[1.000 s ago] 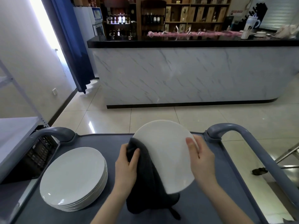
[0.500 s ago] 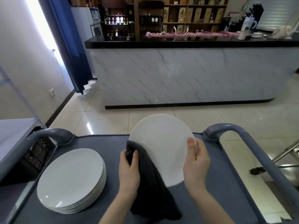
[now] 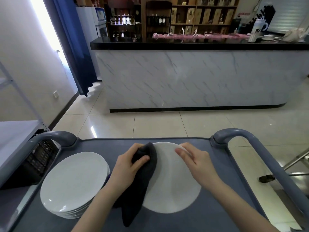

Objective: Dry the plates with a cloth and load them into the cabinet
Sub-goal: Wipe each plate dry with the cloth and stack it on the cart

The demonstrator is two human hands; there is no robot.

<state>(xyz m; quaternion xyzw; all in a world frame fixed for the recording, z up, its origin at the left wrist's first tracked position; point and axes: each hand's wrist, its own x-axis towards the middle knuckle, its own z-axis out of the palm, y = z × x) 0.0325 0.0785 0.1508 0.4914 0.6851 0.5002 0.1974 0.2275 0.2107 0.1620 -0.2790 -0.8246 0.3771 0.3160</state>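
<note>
Here, left hand (image 3: 127, 167) grips cloth (image 3: 141, 183) against plate (image 3: 172, 188) (bottle labels (image 3: 157, 20) blurred).

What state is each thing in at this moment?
Plate, low over the cart, left side under cloth.
Cloth, bunched in left grip, draped over plate.
Stack, untouched on the cart's left.
Left grip, holds cloth.
Right grip, straight fingers on plate's far rim.

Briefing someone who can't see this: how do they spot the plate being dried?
On the grey cart, a stack of white plates sits left; one plate is alone mid-cart. Only that one has a dark cloth over its left edge, gripped by the left hand, the right hand on its rim.
</note>
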